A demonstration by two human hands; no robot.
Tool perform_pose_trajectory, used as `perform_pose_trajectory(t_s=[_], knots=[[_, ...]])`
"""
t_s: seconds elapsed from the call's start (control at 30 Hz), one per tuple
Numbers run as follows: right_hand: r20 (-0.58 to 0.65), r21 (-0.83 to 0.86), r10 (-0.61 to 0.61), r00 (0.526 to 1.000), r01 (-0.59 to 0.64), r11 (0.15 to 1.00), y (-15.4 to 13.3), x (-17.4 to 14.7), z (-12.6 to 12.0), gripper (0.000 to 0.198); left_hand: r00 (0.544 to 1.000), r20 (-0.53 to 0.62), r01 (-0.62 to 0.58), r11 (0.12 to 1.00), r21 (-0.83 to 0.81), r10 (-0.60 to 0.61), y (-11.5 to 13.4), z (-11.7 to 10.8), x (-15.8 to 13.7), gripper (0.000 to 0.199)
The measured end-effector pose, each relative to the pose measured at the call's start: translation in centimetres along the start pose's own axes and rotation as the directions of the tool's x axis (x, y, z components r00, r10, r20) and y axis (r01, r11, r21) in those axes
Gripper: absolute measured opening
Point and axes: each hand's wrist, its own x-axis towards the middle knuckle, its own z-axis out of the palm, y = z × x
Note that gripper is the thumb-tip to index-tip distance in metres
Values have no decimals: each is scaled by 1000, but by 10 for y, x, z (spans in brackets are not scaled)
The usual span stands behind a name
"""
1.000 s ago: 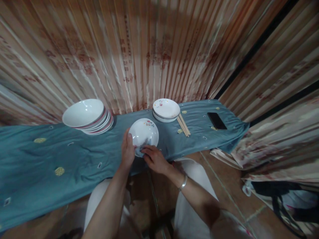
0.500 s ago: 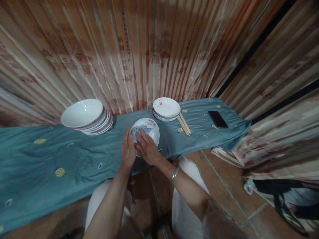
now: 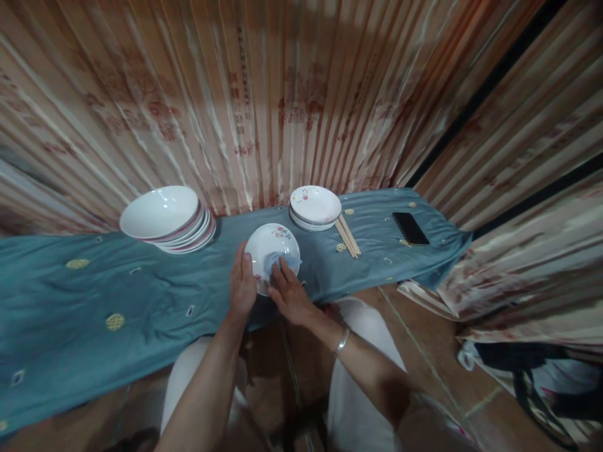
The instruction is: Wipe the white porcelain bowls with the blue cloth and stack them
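Here's the plate (image 3: 264,248), white with a flower pattern, right in front of the person at the near edge of the blue tablecloth (image 3: 164,301) — whether its underside rests there, I can't tell. The left hand (image 3: 242,282) has it by the left side, curled around the rim, thumb up along the edge. Over on the other side, the right hand (image 3: 292,300) is partly open, fingers stretched out and pressing a pale blue cloth (image 3: 277,258) onto the plate's inner face; whether they also pinch it is hidden. Beyond the plate, to the right, sits a stack of plates (image 3: 315,204), with chopsticks (image 3: 347,236) lying just beside it and a black phone (image 3: 410,228) farther right. And off to the left — a leaning stack of bowls (image 3: 162,213), near the curtain (image 3: 188,94).
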Motion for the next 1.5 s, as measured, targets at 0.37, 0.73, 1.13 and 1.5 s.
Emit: perform_pose_trajectory(t_s=[0.37, 0.73, 1.13, 1.5], knots=[[113, 57, -164, 980, 159, 986, -27, 7, -16, 50, 1000, 10, -11, 998, -65, 12, -8, 1, 3, 59], [-33, -207, -215, 976, 203, 957, -5, 63, -30, 48, 998, 46, -52, 998, 22, 51, 4, 0, 2, 53], [-110, -359, -2, 994, -38, 933, 20, 50, -40, 46, 993, 56, -106, 992, 71, 102, 6, -1, 0, 50], [-23, -351, 49, 999, -54, 935, 10, 7, -30, 30, 998, 14, -55, 997, -53, 56, -3, 1, -1, 58]])
